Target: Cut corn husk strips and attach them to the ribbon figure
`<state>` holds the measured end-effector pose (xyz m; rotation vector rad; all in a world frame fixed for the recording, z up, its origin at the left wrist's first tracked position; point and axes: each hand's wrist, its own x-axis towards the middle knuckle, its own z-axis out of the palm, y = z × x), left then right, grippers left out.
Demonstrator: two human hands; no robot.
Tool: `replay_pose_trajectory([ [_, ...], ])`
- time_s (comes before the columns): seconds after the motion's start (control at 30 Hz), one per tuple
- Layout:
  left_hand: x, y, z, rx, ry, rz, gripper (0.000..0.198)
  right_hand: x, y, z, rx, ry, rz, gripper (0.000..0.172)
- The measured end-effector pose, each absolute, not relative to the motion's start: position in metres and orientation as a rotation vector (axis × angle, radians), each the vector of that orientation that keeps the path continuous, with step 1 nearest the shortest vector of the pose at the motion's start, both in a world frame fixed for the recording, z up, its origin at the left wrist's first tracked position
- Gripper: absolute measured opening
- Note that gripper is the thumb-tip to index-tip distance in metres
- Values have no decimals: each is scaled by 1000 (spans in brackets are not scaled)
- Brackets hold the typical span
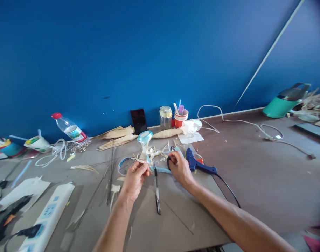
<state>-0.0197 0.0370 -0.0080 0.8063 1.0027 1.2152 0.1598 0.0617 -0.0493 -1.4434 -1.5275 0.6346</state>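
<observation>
My left hand (137,175) is closed in a pinch on a thin pale strip (142,161), which looks like dried husk. My right hand (179,168) has its fingers curled around a black loop-shaped thing (168,163); the rest of it is hidden by the hand. Between the hands lies a black-and-clear pen (157,190). Scraps of pale husk (153,152) are heaped just beyond the hands. A roll of tape (124,166) is beside my left hand, and a blue glue gun (199,163) lies right of my right hand.
Along the wall stand a dark phone (138,121), a glass jar (165,119), a paper cup (181,119) and a tilted water bottle (70,128). Thin wires (111,175) lie left of my hands. A power strip (48,215) is front left, a green kettle-like container (282,104) far right.
</observation>
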Motion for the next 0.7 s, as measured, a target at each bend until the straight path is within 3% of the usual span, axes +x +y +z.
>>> replay_pose_trajectory([
  [0.23, -18, 37, -8, 829, 1006, 1221, 21, 157, 55, -40, -1185, -1813, 614, 28],
  [0.37, -11, 32, -9, 859, 979, 1174, 21, 151, 39, -26, -1045, -1788, 886, 31],
  [0.5, -3, 27, -11, 914, 983, 1089, 21, 146, 29, -22, -1128, -1646, 1008, 14],
  [0.7, -6, 26, -14, 938, 971, 1072, 19, 150, 30, -19, -1177, -1680, 961, 17],
])
